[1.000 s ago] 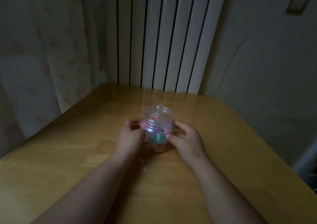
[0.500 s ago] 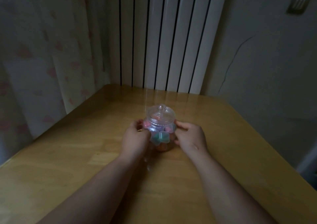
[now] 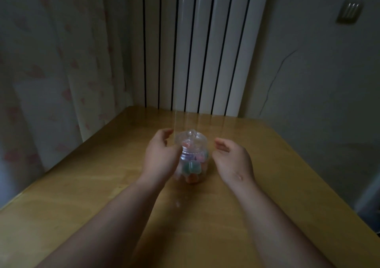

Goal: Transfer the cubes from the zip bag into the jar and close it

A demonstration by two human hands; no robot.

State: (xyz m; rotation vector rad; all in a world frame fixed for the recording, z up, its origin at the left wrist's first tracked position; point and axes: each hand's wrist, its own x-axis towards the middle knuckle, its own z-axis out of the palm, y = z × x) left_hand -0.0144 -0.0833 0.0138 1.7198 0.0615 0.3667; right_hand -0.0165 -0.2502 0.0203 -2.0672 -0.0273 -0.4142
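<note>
Head view is dim and a little soft, so small detail is hard to read. Left hand (image 3: 159, 158) sits in front of the jar's (image 3: 193, 161) left flank and covers that side of the glass — whether its palm or thumb actually touches the jar cannot be told. Its fingers are spread and loosely curled, the fingertips up near the lid (image 3: 192, 140), not clamped on anything that shows. Right hand (image 3: 233, 161) hangs just beside the jar on the other side with a visible gap of table between them; its fingers lie extended and apart from the thumb, palm turned inward, holding nothing. Both forearms run off the bottom edge.

The clear jar stands upright near the middle of the wooden table (image 3: 82, 206), its lid with a small knob seated on top. Through the glass show the coloured cubes (image 3: 192, 168) — pink ones higher up, a teal one in the middle, an orange one at the bottom. Their exact count cannot be made out, since the shapes blur together and the left hand hides part of the stack.

Behind the table a white ribbed radiator (image 3: 197, 47) rises out of frame, a pale curtain (image 3: 51, 66) with faint pink marks hangs at the left, and a wall plate (image 3: 349, 11) sits at upper right, its detail unclear.
</note>
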